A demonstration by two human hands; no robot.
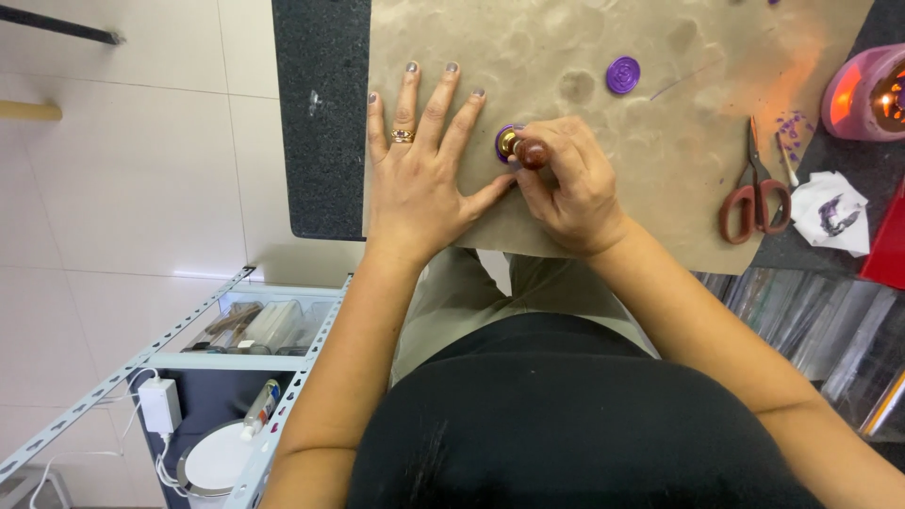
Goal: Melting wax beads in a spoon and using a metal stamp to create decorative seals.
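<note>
As we look down from the head camera, we see the left hand (418, 179) lying flat on a sheet of brown paper (603, 198), fingers spread wide and straight, holding nothing — its palm and fingertips simply press the sheet against the dark tabletop (320, 123). A ring sits on one finger. Its thumb reaches out to the right and touches, or very nearly touches, the right hand (568, 184).

We find the right hand curled closed around a stamp with a reddish-brown wooden handle (531, 153), the fingers wrapped tight about the knob. The stamp's brass head (508, 142) stands on a round blob of purple wax (501, 143) on the paper, just beside the left index fingertip; only a thin purple edge shows around the brass.

Farther up the sheet, well apart from both hands, we see a finished purple wax seal (623, 74) lying flat (its pressed pattern is too small to make out). To the right, red-handled scissors (754, 193) rest closed at the paper's edge, with a crumpled white tissue (831, 213) stained purple near them — and a pink glowing warmer (863, 91) stands at the far right. Below left stands a metal shelf rack (245, 349).
</note>
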